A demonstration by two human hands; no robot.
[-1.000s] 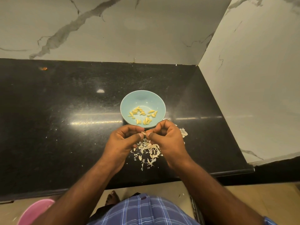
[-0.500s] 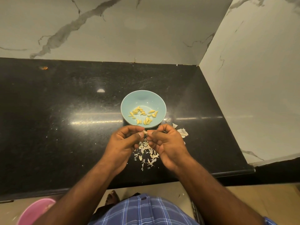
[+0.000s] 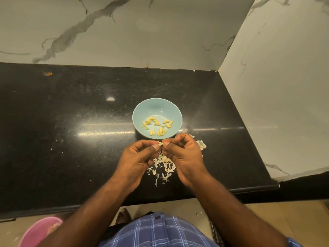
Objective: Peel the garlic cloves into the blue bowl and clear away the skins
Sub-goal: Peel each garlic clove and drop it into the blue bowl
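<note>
A light blue bowl [image 3: 157, 107] stands on the black counter and holds several peeled yellow garlic cloves [image 3: 156, 125]. Just in front of the bowl my left hand [image 3: 140, 157] and my right hand [image 3: 183, 155] meet at the fingertips, both pinching one small garlic clove [image 3: 160, 143] between thumbs and forefingers. A heap of pale garlic skins [image 3: 164, 166] lies on the counter under and between my hands. More skins [image 3: 201, 144] lie to the right of my right hand.
The black counter [image 3: 71, 139] ends at marble walls behind and to the right. Its front edge runs just below my wrists. A pink bin [image 3: 38, 232] stands on the floor at lower left. A bare foot [image 3: 122, 215] shows below the counter.
My hands have stayed together over the skin heap, working the clove. The fingertips have shifted slightly, and the clove now shows between them.
</note>
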